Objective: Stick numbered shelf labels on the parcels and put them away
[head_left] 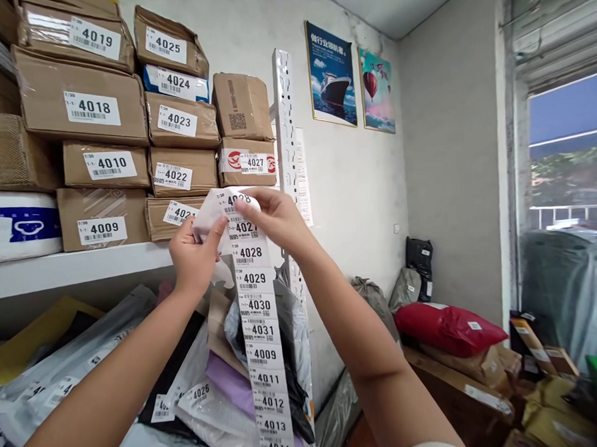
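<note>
While our left hand (195, 251) pinches the folded top of the strip (255, 304), our right hand (273, 215) grips it by the top label, near the right end of the shelf (111, 267). Stacked there we see closed boxes (45, 90), contents hidden; below its white edge lie bags (72, 348). Right of the post (283, 102), we have open room before the wall (351, 179). Our strip hangs lengthwise, numbers upright, lower end slanting right.
</note>
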